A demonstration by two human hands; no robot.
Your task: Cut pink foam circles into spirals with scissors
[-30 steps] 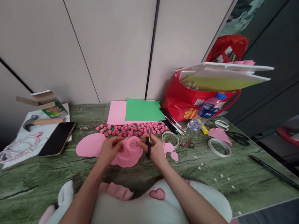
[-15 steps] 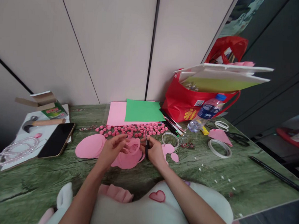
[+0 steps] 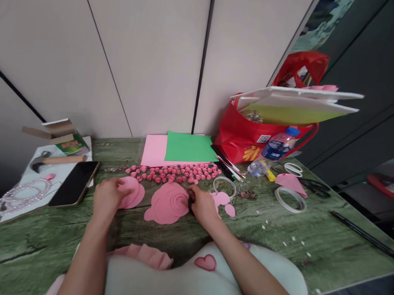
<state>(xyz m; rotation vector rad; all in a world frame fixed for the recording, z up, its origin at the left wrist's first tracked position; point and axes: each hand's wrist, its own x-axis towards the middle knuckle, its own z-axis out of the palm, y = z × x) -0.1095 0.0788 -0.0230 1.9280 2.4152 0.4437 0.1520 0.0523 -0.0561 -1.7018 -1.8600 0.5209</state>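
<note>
My left hand [image 3: 107, 199] reaches over the left edge of a stack of pink paper circles [image 3: 136, 196], thumb and fingers apart at the paper. Part of that stack is hidden under the hand. In my right hand [image 3: 203, 204] is a pair of black-handled scissors [image 3: 190, 203]; the blades are hard to make out. Between the hands lies a pile of cut pink paper spirals and rings [image 3: 170, 203]. Small pink petal-shaped pieces [image 3: 221, 198] lie just right of my right hand.
Behind are rolled pink paper roses [image 3: 179, 172] and a green sheet [image 3: 192, 147]. A phone [image 3: 74, 184], hammer [image 3: 62, 160] and pearl strings [image 3: 21, 196] lie left. Right are tape rolls [image 3: 290, 200], a bottle [image 3: 275, 151] and a red bag [image 3: 232, 136]. A plush toy [image 3: 165, 281] sits in front.
My left hand has moved left from the middle pile to the paper circles. My right hand has lowered the scissors beside the pile, where a cut pink ring now lies.
</note>
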